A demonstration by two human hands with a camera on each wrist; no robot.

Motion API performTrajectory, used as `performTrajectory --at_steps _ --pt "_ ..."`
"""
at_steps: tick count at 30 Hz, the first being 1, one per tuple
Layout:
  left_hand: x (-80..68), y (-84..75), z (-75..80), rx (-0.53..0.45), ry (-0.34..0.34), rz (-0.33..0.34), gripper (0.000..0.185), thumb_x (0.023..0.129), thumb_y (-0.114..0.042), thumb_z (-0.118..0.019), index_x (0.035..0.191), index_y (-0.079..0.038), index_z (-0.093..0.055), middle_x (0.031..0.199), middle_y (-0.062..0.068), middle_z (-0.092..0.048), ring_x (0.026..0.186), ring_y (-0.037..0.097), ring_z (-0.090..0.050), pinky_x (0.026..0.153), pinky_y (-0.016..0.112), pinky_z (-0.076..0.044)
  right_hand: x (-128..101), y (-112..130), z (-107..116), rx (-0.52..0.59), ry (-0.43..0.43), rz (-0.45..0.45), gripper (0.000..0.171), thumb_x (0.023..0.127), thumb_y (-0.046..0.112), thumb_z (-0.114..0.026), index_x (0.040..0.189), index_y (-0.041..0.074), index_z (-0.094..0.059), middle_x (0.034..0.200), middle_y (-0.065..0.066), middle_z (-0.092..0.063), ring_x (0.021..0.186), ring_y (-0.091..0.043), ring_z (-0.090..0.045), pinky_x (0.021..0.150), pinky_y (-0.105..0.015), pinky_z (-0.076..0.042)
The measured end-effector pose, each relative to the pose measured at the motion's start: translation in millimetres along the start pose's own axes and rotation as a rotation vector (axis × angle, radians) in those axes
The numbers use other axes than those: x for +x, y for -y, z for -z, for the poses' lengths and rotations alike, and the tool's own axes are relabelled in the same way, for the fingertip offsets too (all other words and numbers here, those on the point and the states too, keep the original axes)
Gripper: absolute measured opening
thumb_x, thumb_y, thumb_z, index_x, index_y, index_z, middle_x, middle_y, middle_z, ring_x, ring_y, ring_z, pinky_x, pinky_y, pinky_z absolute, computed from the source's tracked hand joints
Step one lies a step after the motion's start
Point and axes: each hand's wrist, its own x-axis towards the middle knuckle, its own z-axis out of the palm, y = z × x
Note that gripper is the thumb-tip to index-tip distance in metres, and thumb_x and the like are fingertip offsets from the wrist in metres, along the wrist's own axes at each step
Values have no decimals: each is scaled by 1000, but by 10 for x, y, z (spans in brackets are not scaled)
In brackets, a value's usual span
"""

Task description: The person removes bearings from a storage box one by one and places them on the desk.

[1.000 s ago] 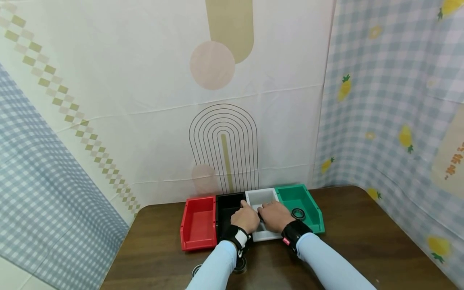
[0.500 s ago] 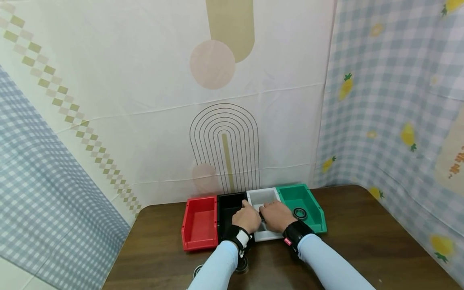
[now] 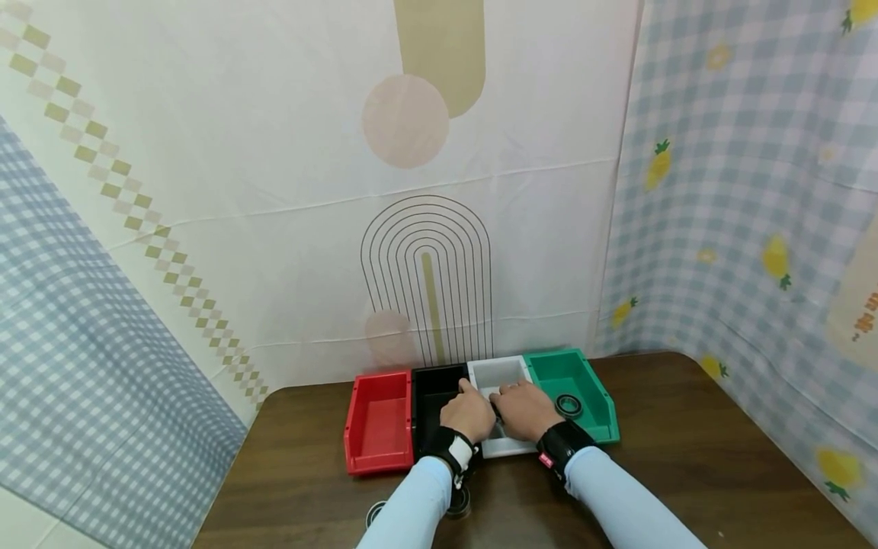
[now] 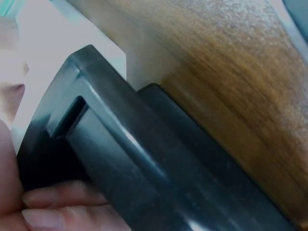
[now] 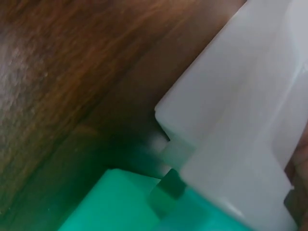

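I have both hands over the middle of a row of four bins at the back of the desk (image 3: 686, 442). The white bin (image 3: 495, 372) sits third from my left, touching the black bin (image 3: 432, 381) on one side and the green bin (image 3: 569, 374) on the other. My left hand (image 3: 469, 412) lies across the seam between black and white; in the left wrist view its fingers (image 4: 62, 204) curl against the black bin's dark wall (image 4: 144, 159), so that grip looks closed round the black bin's edge. My right hand (image 3: 524, 409) rests over the white bin, fingers reaching toward the left hand; the two hands are just beside each other, nearly touching. Whether the right grip is pinching the bin wall or only lying on it I cannot tell: the right wrist view shows the white bin's corner (image 5: 231, 120) butted against the green one (image 5: 120, 207) above the brown wood, but almost nothing of the fingers.

A dark ring (image 3: 568, 405) lies inside the green bin, just right of my right hand. The red bin (image 3: 377, 419) stands at the left end of the row, touching the black one. Near the desk's front edge, beside my left sleeve (image 3: 411, 503), are two small dark round things (image 3: 458, 501), partly hidden. Patterned cloth hangs behind and to both sides.
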Motion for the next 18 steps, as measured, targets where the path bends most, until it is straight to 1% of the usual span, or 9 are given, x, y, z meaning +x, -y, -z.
performTrajectory --at_steps 8,14,18 --pt "14 9 -23 3 7 -2 69 102 -27 -56 155 12 -36 56 5 -56 48 24 -54 47 37 -39 -16 -5 3 -7 -46 16 21 94 27 -78 113 17 -79 98 -2 -76 91 -21 -71 86 -38 -53" --pt "17 5 -7 0 6 1 65 101 -27 -56 151 11 -38 58 5 -58 50 25 -54 48 38 -41 -3 -11 14 12 -27 3 23 94 26 -78 114 16 -78 100 -3 -77 93 -22 -71 89 -39 -54" --pt "24 10 0 2 -1 -11 61 103 -28 -55 147 10 -41 61 6 -59 52 24 -55 49 39 -42 5 -16 21 20 -6 0 27 94 25 -77 119 16 -76 101 -4 -75 94 -22 -69 90 -39 -53"
